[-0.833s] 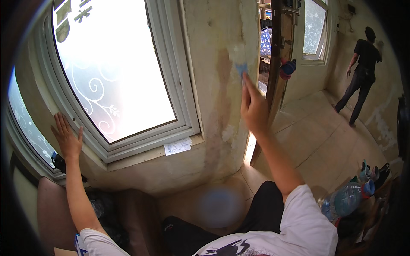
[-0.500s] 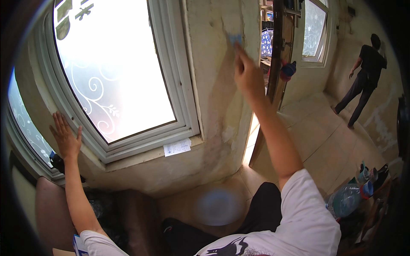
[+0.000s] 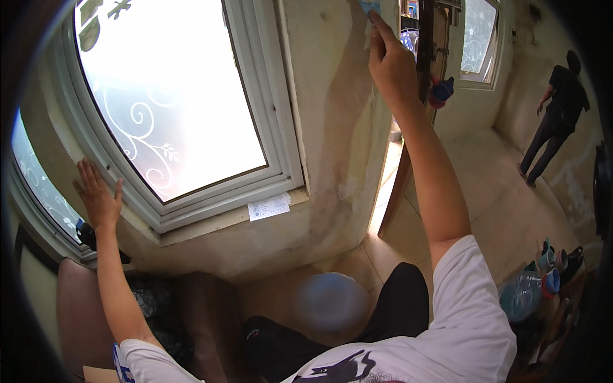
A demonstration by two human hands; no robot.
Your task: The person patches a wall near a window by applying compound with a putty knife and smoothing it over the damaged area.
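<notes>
My right hand [image 3: 397,67] is raised high against the stained wall [image 3: 325,134], on the strip between the window and the doorway. It is closed on a small blue flat tool [image 3: 370,6] that looks like a scraper, with the index finger stretched along it. The tool touches or nearly touches the wall, and the picture's top edge cuts part of it off. My left hand [image 3: 101,196] lies flat, fingers apart and holding nothing, on the wall beside the grey window frame [image 3: 223,201].
Paper slips [image 3: 269,207] lie on the window ledge. Below me is a blurred bluish round object [image 3: 332,300]. A brown sofa [image 3: 207,316] stands lower left. A large plastic bottle [image 3: 520,295] stands at right. A person [image 3: 557,118] is by the far wall, past the open door [image 3: 408,172].
My right hand has moved up and slightly right along the wall with the blue tool. My left hand stays on the wall. The view has shifted a little.
</notes>
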